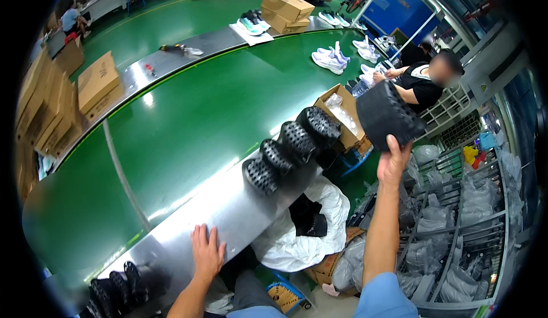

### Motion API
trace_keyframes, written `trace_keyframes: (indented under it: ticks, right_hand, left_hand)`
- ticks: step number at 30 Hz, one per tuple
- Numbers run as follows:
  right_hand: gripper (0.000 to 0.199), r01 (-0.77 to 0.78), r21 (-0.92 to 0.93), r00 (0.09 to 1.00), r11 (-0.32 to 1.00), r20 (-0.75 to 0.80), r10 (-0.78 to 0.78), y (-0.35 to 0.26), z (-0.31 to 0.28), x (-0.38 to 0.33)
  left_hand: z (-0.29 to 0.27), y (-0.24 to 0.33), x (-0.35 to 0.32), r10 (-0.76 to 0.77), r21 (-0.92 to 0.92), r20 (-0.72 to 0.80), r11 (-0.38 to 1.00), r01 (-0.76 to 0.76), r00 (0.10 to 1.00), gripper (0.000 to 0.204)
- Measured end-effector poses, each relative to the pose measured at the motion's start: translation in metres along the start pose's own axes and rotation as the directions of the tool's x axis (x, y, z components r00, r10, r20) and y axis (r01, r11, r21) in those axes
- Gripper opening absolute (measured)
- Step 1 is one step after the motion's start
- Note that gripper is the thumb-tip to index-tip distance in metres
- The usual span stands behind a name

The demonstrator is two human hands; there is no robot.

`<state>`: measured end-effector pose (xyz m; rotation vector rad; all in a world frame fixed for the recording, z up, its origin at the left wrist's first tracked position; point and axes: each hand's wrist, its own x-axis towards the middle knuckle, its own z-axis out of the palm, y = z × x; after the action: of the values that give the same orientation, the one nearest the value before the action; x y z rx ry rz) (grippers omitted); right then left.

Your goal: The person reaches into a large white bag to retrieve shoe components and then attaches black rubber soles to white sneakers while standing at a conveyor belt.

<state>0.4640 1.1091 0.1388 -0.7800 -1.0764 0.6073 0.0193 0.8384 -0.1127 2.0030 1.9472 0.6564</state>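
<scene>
My right hand (394, 164) is raised at the right, gripping a black moulded piece (383, 115) from below. That piece has a smooth dark face and a knobbly, studded side; its exact kind is unclear. Flat on the metal ledge (211, 221) rests my left hand (207, 254), fingers stretched and holding nothing. Several similar black pieces (298, 140) with pitted ends stand in a row along the ledge ahead. More black pieces (114, 289) sit at its near left end. Below the ledge, a white sack (291, 252) gapes around some black pieces (311, 221).
A green conveyor belt (194, 124) runs beyond the ledge, carrying white shoes (330, 61) farther along. An open carton (328, 98) stands by the row. At the right are a co-worker (425, 84) and a rack (456, 232) of plastic-wrapped items. Cartons (98, 84) line the far left.
</scene>
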Motion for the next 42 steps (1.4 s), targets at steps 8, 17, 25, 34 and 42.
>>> trace_keyframes:
  ticks: [8, 17, 25, 34, 42]
  right_hand:
    - [0.076, -0.204, -0.081, 0.976, 0.976, 0.063, 0.21, 0.135, -0.001, 0.075]
    - [0.083, -0.361, -0.156, 0.921, 0.919, 0.093, 0.378, 0.198, -0.004, 0.061]
    - [0.105, -0.3, -0.618, 0.816, 0.727, 0.228, 0.531, 0.213, -0.038, 0.056]
    - [0.036, -0.196, -0.624, 0.97, 0.756, -0.009, 0.243, 0.102, -0.011, 0.051]
    - [0.027, -0.046, -0.801, 0.951, 0.597, 0.148, 0.272, 0.103, 0.042, -0.012]
  left_hand:
    - [0.013, 0.0, 0.016, -0.016, 0.139, 0.085, 0.99, 0.004, 0.996, 0.065]
    - [0.014, -0.005, 0.013, -0.018, 0.187, 0.154, 0.982, -0.011, 0.988, 0.067]
    - [0.011, -0.003, 0.014, -0.016, 0.174, 0.116, 0.985, -0.005, 0.993, 0.066]
    - [0.008, -0.002, 0.013, -0.067, 0.165, 0.13, 0.985, 0.045, 0.989, 0.067]
    - [0.012, 0.001, 0.019, -0.03, 0.114, 0.085, 0.993, 0.02, 0.996, 0.067]
